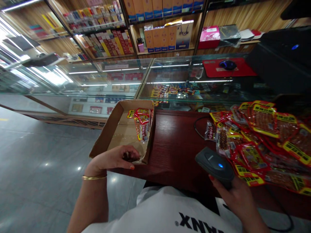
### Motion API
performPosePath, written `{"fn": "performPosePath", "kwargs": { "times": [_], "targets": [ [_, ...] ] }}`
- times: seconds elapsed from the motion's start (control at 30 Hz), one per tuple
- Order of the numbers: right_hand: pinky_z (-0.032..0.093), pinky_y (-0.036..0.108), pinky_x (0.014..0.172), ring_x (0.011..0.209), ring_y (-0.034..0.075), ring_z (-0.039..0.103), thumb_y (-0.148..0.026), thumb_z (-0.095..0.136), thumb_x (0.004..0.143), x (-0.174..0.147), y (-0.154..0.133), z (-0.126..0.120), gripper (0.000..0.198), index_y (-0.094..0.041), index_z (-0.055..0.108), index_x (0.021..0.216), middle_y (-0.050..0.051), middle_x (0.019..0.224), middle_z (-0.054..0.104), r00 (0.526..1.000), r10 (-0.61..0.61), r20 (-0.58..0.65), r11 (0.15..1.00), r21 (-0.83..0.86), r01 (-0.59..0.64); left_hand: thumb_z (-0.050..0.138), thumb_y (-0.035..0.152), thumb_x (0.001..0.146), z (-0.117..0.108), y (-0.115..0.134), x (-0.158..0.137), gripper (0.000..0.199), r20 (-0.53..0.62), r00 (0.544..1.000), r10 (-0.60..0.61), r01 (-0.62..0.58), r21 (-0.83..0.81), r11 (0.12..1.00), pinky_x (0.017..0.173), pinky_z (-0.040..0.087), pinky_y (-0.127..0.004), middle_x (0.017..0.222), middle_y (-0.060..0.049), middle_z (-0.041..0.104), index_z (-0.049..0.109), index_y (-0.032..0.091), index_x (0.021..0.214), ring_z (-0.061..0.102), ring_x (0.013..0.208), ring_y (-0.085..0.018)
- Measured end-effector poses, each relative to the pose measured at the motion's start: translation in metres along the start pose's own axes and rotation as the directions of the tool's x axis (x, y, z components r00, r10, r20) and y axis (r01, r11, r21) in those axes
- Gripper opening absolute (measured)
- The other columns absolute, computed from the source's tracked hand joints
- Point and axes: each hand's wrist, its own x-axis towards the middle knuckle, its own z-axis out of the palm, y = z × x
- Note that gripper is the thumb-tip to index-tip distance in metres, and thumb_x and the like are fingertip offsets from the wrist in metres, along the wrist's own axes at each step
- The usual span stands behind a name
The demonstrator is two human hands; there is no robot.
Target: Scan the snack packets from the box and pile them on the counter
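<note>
My right hand (pixel 239 191) is wrapped round a dark grey barcode scanner (pixel 215 165) with a blue light, its head pointing up and left over the table. My left hand (pixel 121 157) is at the near end of an open cardboard box (pixel 114 137), with its fingers curled over the inside of the wall. Something dark and brown shows between thumb and fingers, too hidden to name. Several red and yellow snack packets (pixel 142 121) lie in the box along its right side. Right of the scanner spreads a large heap of similar snack packets (pixel 252 152).
The box and heap rest on a dark red wooden table (pixel 172 142). Behind it stands a glass display counter (pixel 170 74) with a red mouse pad (pixel 209 68) and a computer mouse (pixel 227 64). A black cable (pixel 198 124) lies near the heap. Stocked shelves (pixel 167 53) line the wall.
</note>
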Motion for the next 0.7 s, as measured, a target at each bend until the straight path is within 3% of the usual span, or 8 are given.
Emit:
{"fn": "performPosePath", "kwargs": {
  "times": [0.13,0.37,0.47,0.57,0.7],
  "targets": [
    [0.065,0.034,0.074,0.074,0.028,0.080,-0.047,0.064,0.085,-0.003,0.000,-0.002,0.029,-0.024,0.081,0.090,0.006,0.084,0.084,1.000,0.000,0.000,1.000,0.026,0.000,0.080,0.046,0.074,0.008,-0.003,0.005,0.039,-0.004,1.000,0.000,0.000,0.035,0.999,0.069,0.044,-0.024,0.091,-0.001,0.065,0.066,0.019,0.099,0.055,0.078,-0.016],
    [0.064,0.031,0.070,0.074,0.028,0.080,-0.046,0.065,0.085,-0.007,0.002,-0.004,0.028,-0.023,0.080,0.088,0.006,0.082,0.083,1.000,0.003,-0.010,1.000,0.029,-0.003,0.081,0.049,0.074,0.015,-0.002,0.006,0.049,0.029,1.000,0.003,0.001,-0.121,0.993,0.067,0.044,-0.023,0.086,0.000,0.061,0.062,0.019,0.108,0.054,0.077,-0.015],
    [0.064,0.032,0.070,0.074,0.028,0.080,-0.046,0.065,0.085,-0.008,0.003,-0.003,0.028,-0.023,0.080,0.088,0.006,0.082,0.083,1.000,-0.002,-0.014,0.999,0.034,0.002,0.079,0.051,0.075,0.013,0.002,0.006,0.054,-0.043,0.999,-0.012,0.009,-0.090,0.996,0.073,0.048,-0.026,0.094,-0.004,0.068,0.065,0.019,0.116,0.060,0.084,-0.019],
    [0.064,0.033,0.070,0.071,0.028,0.079,-0.047,0.064,0.085,-0.009,0.005,-0.003,0.028,-0.024,0.081,0.087,0.006,0.078,0.083,1.000,0.005,-0.008,1.000,0.026,-0.005,0.074,0.052,0.079,0.012,0.001,0.007,0.046,-0.144,0.988,-0.058,0.060,0.007,0.998,0.075,0.049,-0.028,0.092,-0.005,0.072,0.070,0.019,0.111,0.063,0.083,-0.020],
    [0.065,0.033,0.069,0.068,0.028,0.079,-0.048,0.064,0.085,-0.011,0.006,-0.002,0.029,-0.024,0.081,0.087,0.006,0.077,0.082,1.000,0.009,-0.020,1.000,0.005,-0.009,0.077,0.046,0.073,0.009,-0.006,0.011,0.049,-0.366,0.927,-0.076,0.107,0.065,0.992,0.073,0.049,-0.028,0.091,-0.003,0.072,0.069,0.020,0.114,0.064,0.081,-0.020]
  ]
}}
